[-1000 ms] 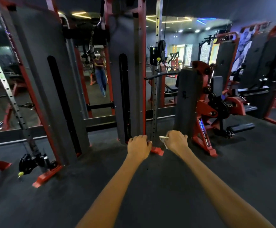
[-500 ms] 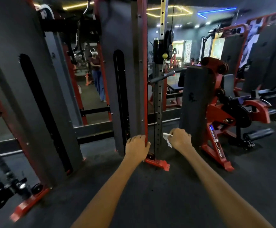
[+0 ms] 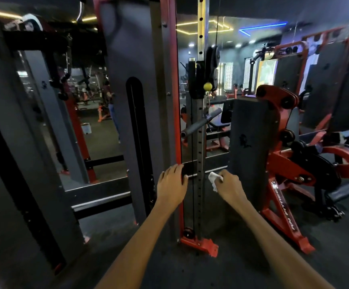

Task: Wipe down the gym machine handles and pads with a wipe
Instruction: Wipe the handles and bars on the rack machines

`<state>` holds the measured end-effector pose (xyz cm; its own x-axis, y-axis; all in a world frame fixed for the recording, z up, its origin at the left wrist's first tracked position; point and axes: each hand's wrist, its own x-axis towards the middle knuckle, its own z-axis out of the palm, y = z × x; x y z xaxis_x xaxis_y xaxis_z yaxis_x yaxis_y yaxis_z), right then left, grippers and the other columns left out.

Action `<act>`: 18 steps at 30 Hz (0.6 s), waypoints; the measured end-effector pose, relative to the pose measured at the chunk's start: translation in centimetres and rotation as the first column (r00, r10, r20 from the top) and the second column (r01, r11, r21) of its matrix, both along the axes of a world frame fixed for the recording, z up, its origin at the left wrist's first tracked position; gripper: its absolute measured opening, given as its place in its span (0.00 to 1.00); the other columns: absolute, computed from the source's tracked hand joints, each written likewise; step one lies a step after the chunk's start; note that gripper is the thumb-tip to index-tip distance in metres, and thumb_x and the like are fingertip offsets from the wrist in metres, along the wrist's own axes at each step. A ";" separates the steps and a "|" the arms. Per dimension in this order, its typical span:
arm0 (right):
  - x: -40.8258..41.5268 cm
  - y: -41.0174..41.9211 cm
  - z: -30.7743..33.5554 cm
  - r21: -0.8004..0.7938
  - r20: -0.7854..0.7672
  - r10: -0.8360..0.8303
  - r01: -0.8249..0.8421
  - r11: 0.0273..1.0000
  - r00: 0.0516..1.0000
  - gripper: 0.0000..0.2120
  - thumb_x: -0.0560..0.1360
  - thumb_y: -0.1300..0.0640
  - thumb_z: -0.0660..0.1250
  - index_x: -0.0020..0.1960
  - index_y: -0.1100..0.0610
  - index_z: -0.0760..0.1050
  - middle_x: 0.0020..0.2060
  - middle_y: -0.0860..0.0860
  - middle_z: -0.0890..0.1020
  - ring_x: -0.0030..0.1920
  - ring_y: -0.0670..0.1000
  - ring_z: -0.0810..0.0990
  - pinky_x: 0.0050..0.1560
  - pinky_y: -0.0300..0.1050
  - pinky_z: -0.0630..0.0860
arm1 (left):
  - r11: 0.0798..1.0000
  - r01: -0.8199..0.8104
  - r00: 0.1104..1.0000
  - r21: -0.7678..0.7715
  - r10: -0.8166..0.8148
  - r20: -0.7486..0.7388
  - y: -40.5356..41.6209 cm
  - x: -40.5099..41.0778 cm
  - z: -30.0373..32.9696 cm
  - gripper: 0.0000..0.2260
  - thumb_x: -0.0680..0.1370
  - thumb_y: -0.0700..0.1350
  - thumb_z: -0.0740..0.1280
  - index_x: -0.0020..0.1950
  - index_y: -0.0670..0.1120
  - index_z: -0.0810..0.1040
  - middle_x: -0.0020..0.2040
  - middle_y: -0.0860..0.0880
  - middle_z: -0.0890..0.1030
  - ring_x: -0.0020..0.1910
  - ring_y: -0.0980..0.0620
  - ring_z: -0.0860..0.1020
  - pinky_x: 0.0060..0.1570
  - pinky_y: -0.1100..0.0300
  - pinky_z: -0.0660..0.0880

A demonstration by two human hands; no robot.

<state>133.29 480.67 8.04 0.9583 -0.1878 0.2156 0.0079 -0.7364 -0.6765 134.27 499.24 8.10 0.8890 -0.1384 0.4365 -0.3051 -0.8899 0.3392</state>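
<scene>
The right hand pinches a crumpled white wipe just right of the perforated steel post. The left hand, fingers loose and holding nothing, rests against the smooth red frame upright.

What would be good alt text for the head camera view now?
A person's right hand holds a white wipe beside the perforated upright post of a red cable machine, while the left hand reaches toward the frame. A black handle bar sticks out higher up.

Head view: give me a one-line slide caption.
Right hand pinching a white wipe beside a cable machine's perforated upright, left hand open.
</scene>
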 end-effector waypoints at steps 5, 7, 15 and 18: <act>8.7 -1.4 -0.4 0.089 -0.013 -0.020 0.021 0.996 1.000 0.07 0.79 0.59 0.60 0.54 0.60 0.74 0.42 0.54 0.80 0.36 0.47 0.79 0.31 0.35 0.71 | 0.990 0.022 0.992 -0.137 -0.004 0.127 -1.0 9.5 1.6 0.23 0.83 0.51 0.57 0.77 0.47 0.61 0.77 0.46 0.62 0.75 0.48 0.61 0.74 0.49 0.60; 12.2 -2.0 -0.4 0.128 -0.024 -0.024 0.027 0.991 0.999 0.08 0.79 0.59 0.60 0.55 0.61 0.74 0.41 0.53 0.79 0.35 0.46 0.78 0.31 0.35 0.70 | 0.986 0.039 0.990 -0.165 -0.015 0.141 -1.4 13.1 2.6 0.24 0.82 0.53 0.58 0.77 0.49 0.59 0.77 0.46 0.61 0.75 0.48 0.61 0.73 0.48 0.61; 22.8 -4.1 0.4 0.359 0.013 -0.147 0.132 0.924 0.989 0.08 0.79 0.60 0.59 0.55 0.62 0.73 0.39 0.51 0.76 0.36 0.45 0.74 0.29 0.34 0.67 | 0.959 0.158 0.985 -0.233 -0.136 0.106 -3.4 22.0 4.4 0.28 0.78 0.55 0.66 0.76 0.52 0.61 0.76 0.50 0.62 0.69 0.49 0.70 0.64 0.49 0.72; 25.4 -4.2 0.9 0.486 0.073 -0.163 0.108 0.867 0.984 0.08 0.78 0.59 0.61 0.57 0.60 0.73 0.42 0.51 0.77 0.38 0.45 0.76 0.32 0.37 0.70 | 0.953 0.199 0.971 -0.228 -0.160 0.178 -3.5 23.5 3.9 0.25 0.77 0.49 0.70 0.73 0.50 0.68 0.73 0.48 0.68 0.66 0.50 0.73 0.65 0.50 0.73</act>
<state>158.72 476.50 8.97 0.8919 -0.4204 0.1666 0.0250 -0.3221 -0.9464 157.77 495.76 12.01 0.7774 -0.1618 0.6078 -0.5184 -0.7121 0.4734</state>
